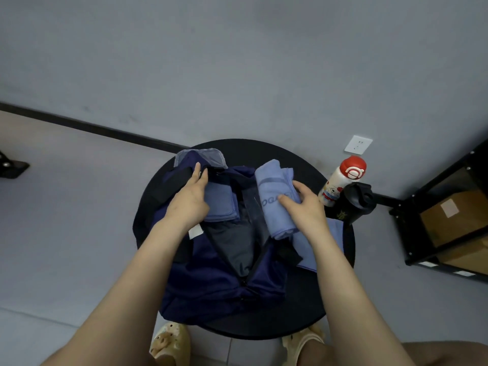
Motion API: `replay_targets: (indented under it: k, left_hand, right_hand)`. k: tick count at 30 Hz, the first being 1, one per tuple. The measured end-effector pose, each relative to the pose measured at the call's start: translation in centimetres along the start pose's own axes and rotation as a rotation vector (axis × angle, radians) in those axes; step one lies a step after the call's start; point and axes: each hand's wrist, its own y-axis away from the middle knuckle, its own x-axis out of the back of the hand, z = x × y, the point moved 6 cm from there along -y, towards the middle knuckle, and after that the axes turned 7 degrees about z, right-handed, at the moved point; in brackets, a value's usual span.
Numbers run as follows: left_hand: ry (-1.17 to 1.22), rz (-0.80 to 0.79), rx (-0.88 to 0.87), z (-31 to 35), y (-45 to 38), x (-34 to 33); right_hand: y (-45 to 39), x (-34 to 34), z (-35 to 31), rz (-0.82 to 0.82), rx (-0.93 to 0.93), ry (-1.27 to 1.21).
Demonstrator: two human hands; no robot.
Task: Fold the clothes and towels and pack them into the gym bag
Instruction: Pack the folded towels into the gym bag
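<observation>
Now the right hand grips the rolled blue towel just above the open gym bag, and the left hand lies flat inside. Held loosely, the roll could come undone.

Gym bag: navy woven cloth, matt. Rolled towel: soft blue cloth. Round table: matt black. Bottle: glossy plastic.

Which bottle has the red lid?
The white bottle with cartoon pictures, by the wall at the table's right edge. The bottle next to it is black all over, lid too.
</observation>
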Motion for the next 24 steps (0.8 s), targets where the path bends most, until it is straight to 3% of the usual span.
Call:
replay_targets:
  k: [13,20,24]
  left_hand:
    - [0.138,0.040,0.026,-0.8,-0.1,1.6]
    - [0.195,0.046,0.028,-1.7,-0.1,2.4]
    - [0.209,0.052,0.025,-1.9,0.3,2.7]
  right_hand:
    - [1.2,-9.8,-4.0,-0.174,0.056,0.320]
    - [0.8,-13.7,-5.2,-0.188,0.073,0.388]
    - [0.5,-15.8,-5.5,-0.116,0.092,0.396]
